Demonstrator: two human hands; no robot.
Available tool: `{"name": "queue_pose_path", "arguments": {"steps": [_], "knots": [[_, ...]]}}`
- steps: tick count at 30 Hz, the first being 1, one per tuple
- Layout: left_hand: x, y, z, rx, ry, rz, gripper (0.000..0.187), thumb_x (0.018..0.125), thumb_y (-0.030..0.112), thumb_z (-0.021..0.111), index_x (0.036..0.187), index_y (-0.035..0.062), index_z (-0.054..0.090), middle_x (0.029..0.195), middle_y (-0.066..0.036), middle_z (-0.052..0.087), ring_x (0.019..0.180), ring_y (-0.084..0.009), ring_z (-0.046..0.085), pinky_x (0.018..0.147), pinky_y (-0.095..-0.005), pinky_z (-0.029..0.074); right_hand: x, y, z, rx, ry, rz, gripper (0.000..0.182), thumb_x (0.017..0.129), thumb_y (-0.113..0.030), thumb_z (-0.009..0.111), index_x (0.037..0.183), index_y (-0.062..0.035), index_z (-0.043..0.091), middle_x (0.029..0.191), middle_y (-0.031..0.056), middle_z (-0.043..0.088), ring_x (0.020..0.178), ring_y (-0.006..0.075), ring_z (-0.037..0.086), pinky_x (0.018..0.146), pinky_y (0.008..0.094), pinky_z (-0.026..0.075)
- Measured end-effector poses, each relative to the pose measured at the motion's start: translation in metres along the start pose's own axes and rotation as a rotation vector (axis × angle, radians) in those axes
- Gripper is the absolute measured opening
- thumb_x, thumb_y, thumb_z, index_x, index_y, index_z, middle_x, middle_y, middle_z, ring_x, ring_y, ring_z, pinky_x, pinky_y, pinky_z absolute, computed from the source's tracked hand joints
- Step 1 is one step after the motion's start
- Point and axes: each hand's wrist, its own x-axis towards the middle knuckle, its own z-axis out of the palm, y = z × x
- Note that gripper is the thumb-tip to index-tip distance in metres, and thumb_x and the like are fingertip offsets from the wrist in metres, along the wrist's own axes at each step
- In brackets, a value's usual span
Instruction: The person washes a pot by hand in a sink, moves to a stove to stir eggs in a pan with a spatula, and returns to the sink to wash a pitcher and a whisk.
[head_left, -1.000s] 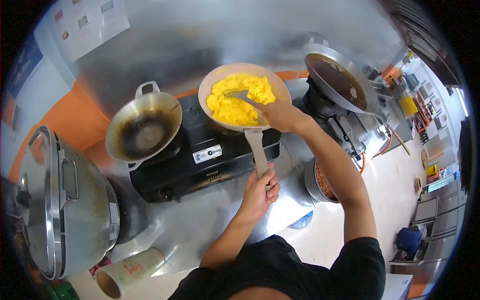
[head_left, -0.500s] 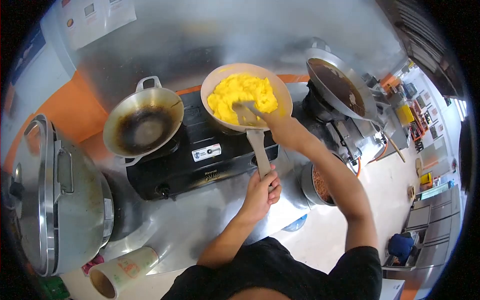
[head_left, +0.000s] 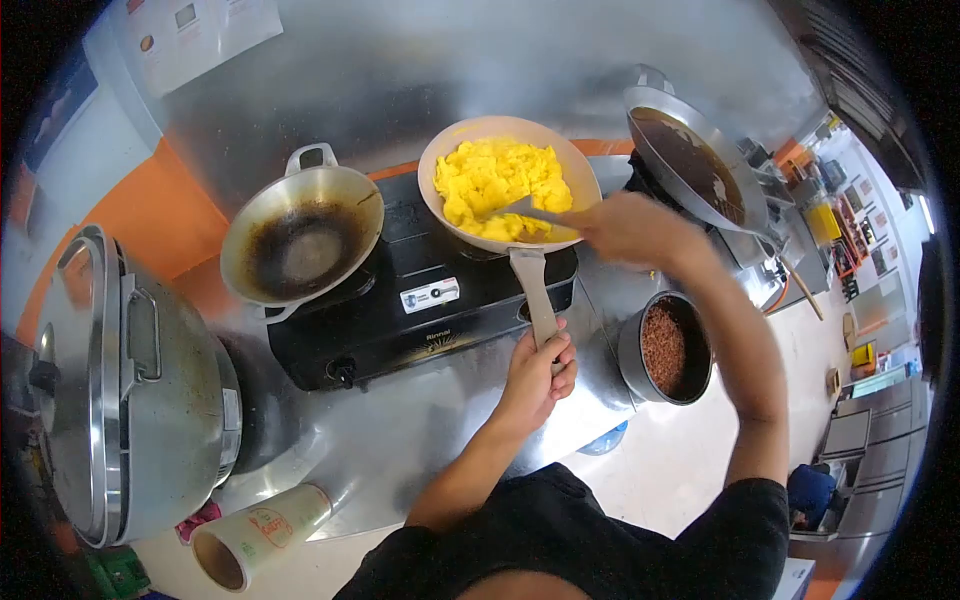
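Observation:
My left hand (head_left: 541,377) is wrapped round the beige handle of a frying pan (head_left: 436,200), which sits on the right burner of a black gas stove (head_left: 390,340). Yellow scrambled egg (head_left: 500,180) in small lumps lies in the pan. My right hand (head_left: 625,228), slightly blurred, is closed on the handle of a grey spatula (head_left: 528,207). The spatula's blade touches the egg near the pan's front side. A wok (head_left: 310,250) with a browned inside stands on the left burner.
At the right back is a large wok of dark liquid (head_left: 690,165). A pot of reddish-brown grains (head_left: 664,347) stands below my right forearm. On the left are a big lidded metal cooker (head_left: 170,400) and a paper cup (head_left: 260,535). A metal wall rises behind the stove.
My right hand and the spatula have moved right across the pan, and the egg is more broken up. The whole view has shifted slightly, and more of the grain pot shows.

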Motion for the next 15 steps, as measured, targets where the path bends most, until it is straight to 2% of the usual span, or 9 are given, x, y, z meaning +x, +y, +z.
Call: {"name": "queue_pose_path", "arguments": {"steps": [2,4,5,7,9,11,15], "knots": [[0.001,0.002,0.002,-0.014,-0.012,0.004,0.019,0.09,0.014,0.053,0.108,0.0128,0.047,0.072,0.0,0.043,0.047,-0.0054,0.035,0.036,-0.0195,0.024,-0.022,0.01,-0.038,-0.014,0.017,-0.044,0.04,0.085,-0.013,0.05,0.125,-0.0209,0.054,0.079,0.0164,0.064,0.071,0.033,0.063,0.067,0.0445,0.049],[0.001,0.003,0.003,0.018,-0.006,-0.001,0.02,0.09,0.013,0.053,0.108,0.0128,0.047,0.073,0.0,0.044,0.048,-0.0055,0.036,0.037,-0.0196,0.024,-0.038,0.008,-0.067,0.085,-0.136,0.1,0.034,0.088,-0.017,0.049,0.121,-0.0219,0.058,0.081,0.0143,0.064,0.071,0.0323,0.063,0.067,0.0434,0.048],[0.002,0.002,0.002,0.019,-0.011,-0.002,0.02,0.09,0.013,0.053,0.108,0.0128,0.047,0.073,0.0,0.044,0.048,-0.0055,0.036,0.037,-0.0196,0.024,-0.035,0.011,-0.06,0.082,-0.134,0.104,0.034,0.088,-0.017,0.049,0.121,-0.0219,0.058,0.081,0.0143,0.064,0.071,0.0323,0.063,0.067,0.0434,0.048],[0.003,-0.001,-0.001,-0.005,-0.024,-0.009,0.02,0.089,0.013,0.053,0.108,0.0125,0.047,0.073,0.0,0.044,0.047,-0.0056,0.036,0.037,-0.0196,0.024,-0.022,0.022,-0.02,0.184,-0.222,-0.102,0.042,0.087,-0.014,0.049,0.128,-0.0235,0.051,0.079,0.0166,0.064,0.071,0.0327,0.063,0.067,0.0443,0.049],[0.004,-0.001,-0.003,0.017,-0.025,-0.002,0.02,0.089,0.013,0.053,0.108,0.0122,0.047,0.072,0.0,0.044,0.047,-0.0059,0.037,0.038,-0.0196,0.025,0.0,-0.007,0.027,0.093,-0.046,0.079,0.045,0.086,-0.012,0.047,0.13,-0.0226,0.048,0.089,0.018,0.064,0.078,0.0341,0.064,0.067,0.0439,0.052],[0.005,-0.002,0.001,0.037,-0.01,0.017,0.02,0.089,0.013,0.054,0.108,0.012,0.047,0.071,0.001,0.044,0.047,-0.0061,0.037,0.038,-0.0196,0.025,0.024,-0.025,0.075,0.087,0.253,0.182,0.049,0.086,-0.01,0.046,0.134,-0.0208,0.043,0.089,0.0197,0.064,0.079,0.0363,0.064,0.065,0.0455,0.053],[0.003,-0.001,0.004,0.023,0.053,0.017,0.018,0.089,0.014,0.055,0.105,0.0109,0.049,0.071,0.0,0.045,0.048,-0.0072,0.038,0.039,-0.0202,0.027,0.014,-0.022,0.082,0.205,0.172,0.249,0.048,0.086,-0.013,0.048,0.134,-0.0153,0.042,0.088,0.0204,0.064,0.078,0.0385,0.063,0.068,0.047,0.052]]}}
